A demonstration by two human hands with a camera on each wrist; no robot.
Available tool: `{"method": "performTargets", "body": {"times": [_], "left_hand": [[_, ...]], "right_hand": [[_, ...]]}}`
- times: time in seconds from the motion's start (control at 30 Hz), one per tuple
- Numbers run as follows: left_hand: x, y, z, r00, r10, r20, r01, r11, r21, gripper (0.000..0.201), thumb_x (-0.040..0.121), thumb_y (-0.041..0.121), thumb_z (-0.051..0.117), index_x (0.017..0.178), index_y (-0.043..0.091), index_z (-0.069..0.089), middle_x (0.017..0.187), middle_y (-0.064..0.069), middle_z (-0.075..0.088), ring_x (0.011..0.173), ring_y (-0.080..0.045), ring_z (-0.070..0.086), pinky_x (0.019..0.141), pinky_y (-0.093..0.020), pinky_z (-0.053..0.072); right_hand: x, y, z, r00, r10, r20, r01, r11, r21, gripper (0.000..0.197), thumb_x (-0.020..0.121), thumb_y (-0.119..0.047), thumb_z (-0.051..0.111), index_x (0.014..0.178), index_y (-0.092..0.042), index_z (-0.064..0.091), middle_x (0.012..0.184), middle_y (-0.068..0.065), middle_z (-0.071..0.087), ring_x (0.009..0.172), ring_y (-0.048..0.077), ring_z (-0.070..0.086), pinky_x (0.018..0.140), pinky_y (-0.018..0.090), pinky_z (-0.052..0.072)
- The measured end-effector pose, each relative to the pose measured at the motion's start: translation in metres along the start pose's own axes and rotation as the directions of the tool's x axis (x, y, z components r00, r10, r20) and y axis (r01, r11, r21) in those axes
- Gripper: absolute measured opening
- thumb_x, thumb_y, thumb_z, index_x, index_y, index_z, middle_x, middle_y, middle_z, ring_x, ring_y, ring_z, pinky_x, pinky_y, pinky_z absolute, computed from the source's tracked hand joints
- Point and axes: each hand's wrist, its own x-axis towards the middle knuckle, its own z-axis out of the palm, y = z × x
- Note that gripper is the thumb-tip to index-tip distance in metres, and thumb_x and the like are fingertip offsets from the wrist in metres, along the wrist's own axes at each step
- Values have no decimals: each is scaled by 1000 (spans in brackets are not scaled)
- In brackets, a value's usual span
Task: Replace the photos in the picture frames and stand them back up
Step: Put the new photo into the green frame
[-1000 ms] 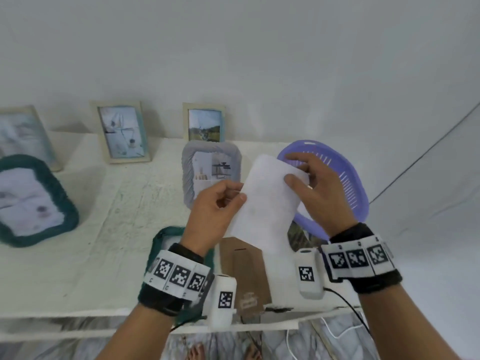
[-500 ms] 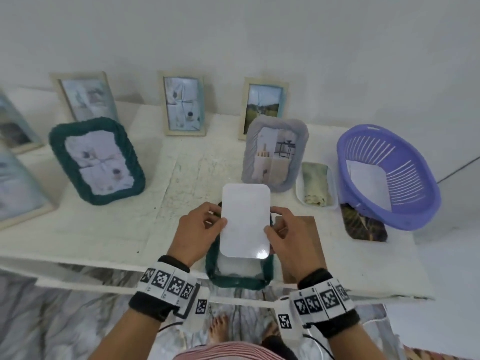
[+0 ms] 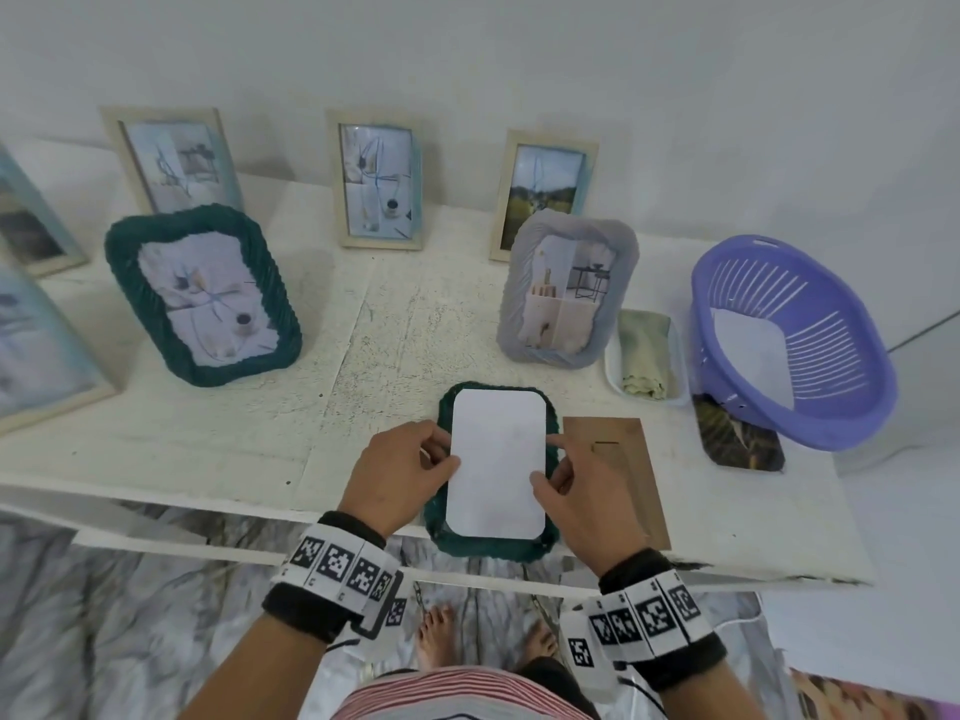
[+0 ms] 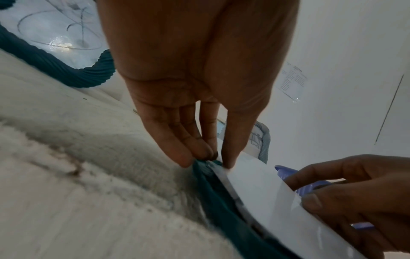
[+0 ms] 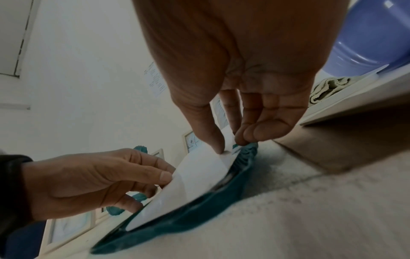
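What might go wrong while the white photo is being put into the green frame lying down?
The white photo is pinched only at its side edges by the left hand and right hand, so it might bend or slip in crooked. The green frame lies at the table edge, overhanging slightly, so pressing down could tip it off.

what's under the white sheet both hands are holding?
The white sheet lies over a dark green frame flat on the table; only the frame's rim shows. The left hand and right hand pinch the sheet's edges. The frame's opening is covered.
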Motion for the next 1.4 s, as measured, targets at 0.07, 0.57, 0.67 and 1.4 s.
{"method": "performTargets", "body": {"times": [0.07, 0.57, 0.67, 1.4], "left_hand": [[-1, -1, 1, 1000, 6, 7, -6, 999, 36, 15, 84, 28, 72, 97, 25, 67, 87, 12, 63, 78, -6, 60, 79, -31, 52], [5, -11, 9, 996, 87, 9, -88, 993, 83, 33, 87, 26, 68, 120, 23, 64, 87, 9, 55, 80, -8, 54, 74, -20, 40], [5, -12, 8, 995, 97, 13, -97, 993, 69, 33, 87, 25, 69, 120, 22, 64, 87, 9, 55, 80, -10, 55, 76, -22, 42], [3, -25, 3, 999, -39, 14, 41, 940, -339, 26, 87, 4, 68, 104, 23, 67, 83, -8, 63, 66, -18, 59, 58, -30, 60]], "right_hand": [[-1, 0, 1, 1000, -1, 15, 1, 1000, -22, 39, 90, -22, 62, 128, -21, 54, 68, -2, 57, 64, 9, 52, 58, 17, 41], [-3, 2, 10, 1000, 8, 8, -7, 995, -104, 37, 90, -26, 61, 126, -16, 58, 72, -15, 43, 71, 8, 46, 68, 21, 39], [-3, 3, 9, 1000, 3, 13, -1, 993, -116, 36, 90, -26, 61, 125, -17, 57, 73, -16, 42, 73, 9, 46, 67, 20, 36], [-5, 21, -26, 935, 314, -166, -355, 811, -465, 53, 85, -50, 55, 128, -20, 44, 124, 13, 46, 111, 33, 42, 84, 41, 44]]}}
